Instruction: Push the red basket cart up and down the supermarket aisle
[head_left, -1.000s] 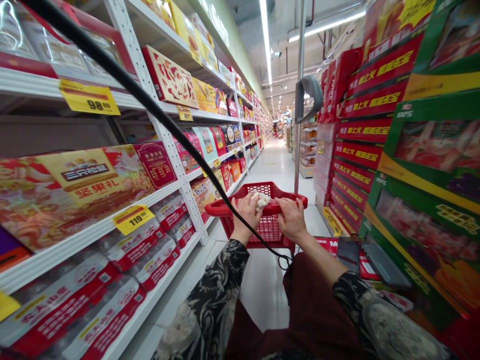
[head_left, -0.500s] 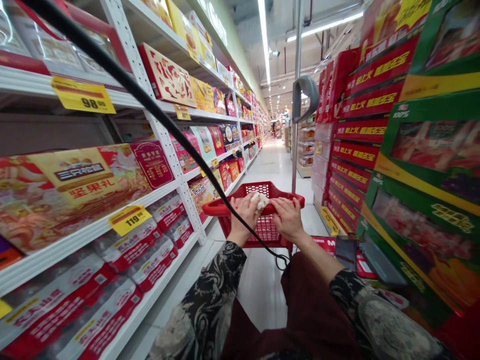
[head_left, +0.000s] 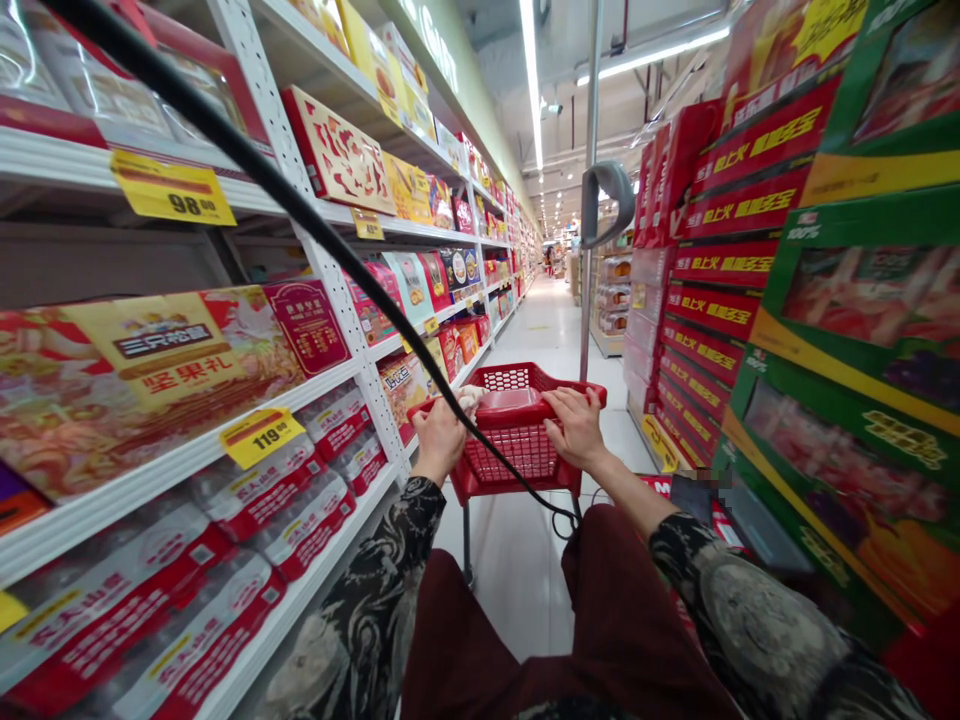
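Note:
A red plastic shopping cart (head_left: 514,402) stands right in front of me, its basket walls pierced like mesh. My left hand (head_left: 441,440) is closed on the left end of its handle edge. A crumpled white thing (head_left: 471,400), tissue-like or cloth-like, sticks out at the fingers of that hand. On the right end of the handle, my right hand (head_left: 574,428) is closed with its fingers curled over the top. A black cable (head_left: 360,265) runs diagonally across the view and passes by my left hand.
Shelves (head_left: 315,385) with boxed goods and bottle packs line the left side. To the right are stacked red cartons (head_left: 724,262) and green boxes (head_left: 862,290). A metal pole with a grey hooked handle (head_left: 609,205) rises beyond the cart. The aisle floor (head_left: 544,325) stretches ahead.
My left hand has slid leftward along the handle to its left end, taking the crumpled white thing with it. My right hand stays at the right end. More of the cart's front panel shows.

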